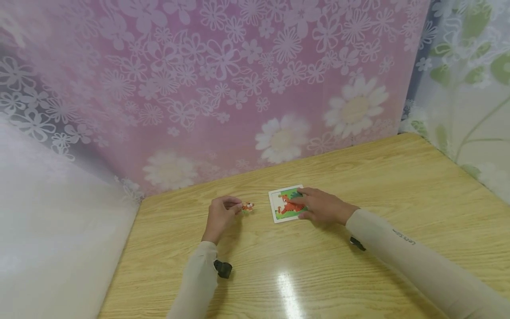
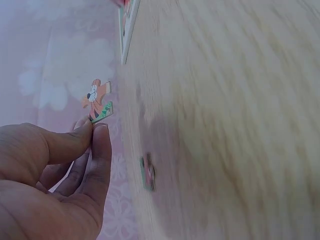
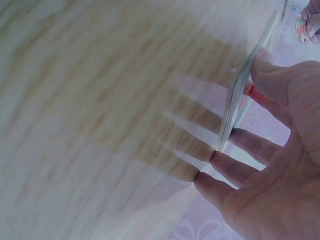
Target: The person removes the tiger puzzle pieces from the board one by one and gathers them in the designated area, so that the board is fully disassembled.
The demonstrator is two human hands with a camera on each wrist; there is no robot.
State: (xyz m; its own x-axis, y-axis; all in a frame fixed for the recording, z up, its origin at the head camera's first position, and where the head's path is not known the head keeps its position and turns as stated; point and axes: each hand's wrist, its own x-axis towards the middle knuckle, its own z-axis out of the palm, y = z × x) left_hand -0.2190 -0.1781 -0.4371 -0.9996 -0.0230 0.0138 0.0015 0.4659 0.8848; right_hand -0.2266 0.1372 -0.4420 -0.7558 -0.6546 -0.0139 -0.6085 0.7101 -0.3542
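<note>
Between thumb and fingertip, my left hand (image 1: 223, 215) pinches a small jigsaw piece (image 2: 100, 100) with an orange tiger's face and a bit of green grass. The piece is held up on edge, left of the puzzle board (image 1: 272, 208). That board is a square with a white frame and a tiger picture; a pale bare patch shows at its upper left. My right hand (image 1: 320, 206) rests over the board's right side, fingers spread. In the right wrist view its thumb touches the board's edge, one finger lies on the picture and other fingertips touch the table.
Below the left hand, a small blurred red-and-green piece (image 2: 147, 172) shows on the wooden table (image 1: 255, 261). A flowered pink curtain (image 1: 239, 110) hangs along the table's back edge. Pale sheeting (image 1: 52, 212) borders the left side. Black wrist mounts (image 1: 223, 269) stick out under the sleeves.
</note>
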